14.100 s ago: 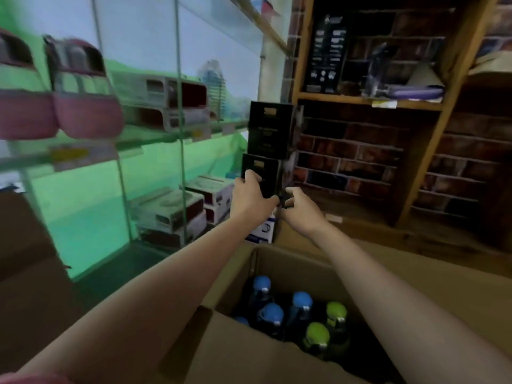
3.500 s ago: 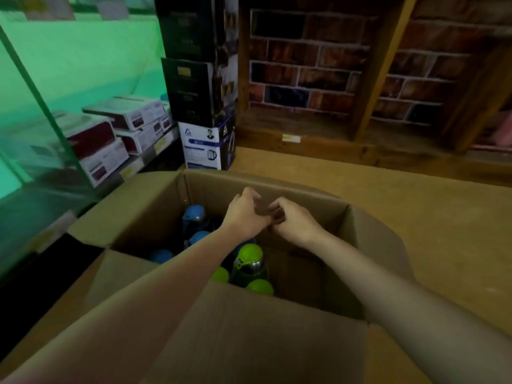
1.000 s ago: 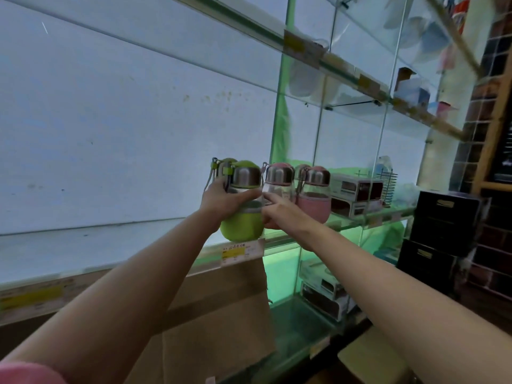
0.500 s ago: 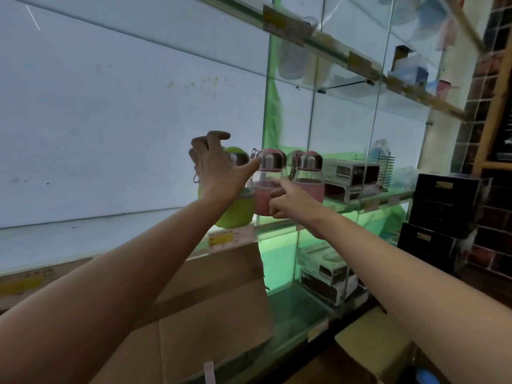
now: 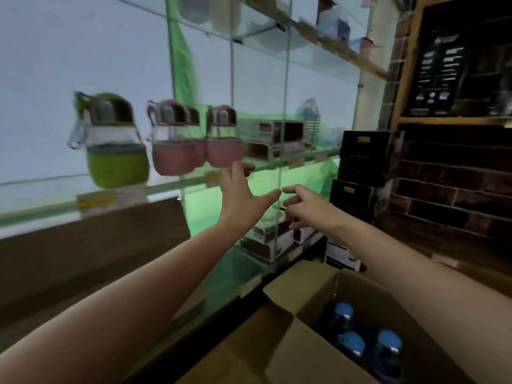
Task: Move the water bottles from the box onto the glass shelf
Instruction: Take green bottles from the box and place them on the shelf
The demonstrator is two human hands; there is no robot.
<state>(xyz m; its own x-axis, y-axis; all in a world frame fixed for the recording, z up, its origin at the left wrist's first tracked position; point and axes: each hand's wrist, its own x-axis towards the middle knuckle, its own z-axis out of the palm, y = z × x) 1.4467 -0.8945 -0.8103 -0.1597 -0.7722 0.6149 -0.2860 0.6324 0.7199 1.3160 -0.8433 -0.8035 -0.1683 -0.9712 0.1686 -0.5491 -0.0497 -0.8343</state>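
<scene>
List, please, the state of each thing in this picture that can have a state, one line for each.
green bottle: upright on the glass shelf, capped
pink bottles: upright on the shelf, capped
left hand: open, empty
right hand: open, empty
cardboard box: flaps open
blue-capped bottles: upright in the box

- green bottle (image 5: 115,142) and pink bottles (image 5: 194,139) on the glass shelf (image 5: 166,187): motion-blurred, edges doubled, lid detail unreadable
- rear pink bottle mostly hidden behind the front two
- box (image 5: 302,353): cut off by bottom edge
- blue-capped bottles (image 5: 357,342) inside: only caps clear (bodies lost in shadow)
- shelf price tags (image 5: 97,199): text too blurred to read
</scene>
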